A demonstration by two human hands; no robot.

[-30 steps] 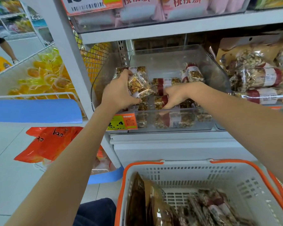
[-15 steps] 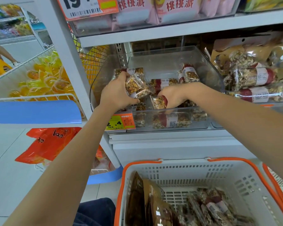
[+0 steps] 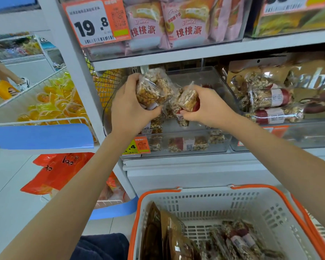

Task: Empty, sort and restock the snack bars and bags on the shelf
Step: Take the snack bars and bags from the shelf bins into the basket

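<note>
My left hand [image 3: 129,107] grips a stack of clear-wrapped nut bars [image 3: 153,87], lifted above the clear plastic bin [image 3: 219,85] on the middle shelf. My right hand [image 3: 207,107] holds more nut bars [image 3: 188,98] with red labels, close beside the left bundle. Several nut bars [image 3: 188,144] still lie in the front of the bin. Below stands a white basket with an orange rim [image 3: 201,201], holding brown bags [image 3: 158,235] and several nut bars [image 3: 240,239].
A second clear bin [image 3: 308,136] to the right holds nut bars and brown bags. Pink snack bags [image 3: 184,23] fill the top shelf behind a 19.8 price tag [image 3: 96,21]. At left are a wire rack of yellow jelly cups [image 3: 51,102], orange bags [image 3: 58,171] and a person's leg [image 3: 6,72].
Both hands have risen out of the bin, each with nut bars, and come closer together. The view has tilted up.
</note>
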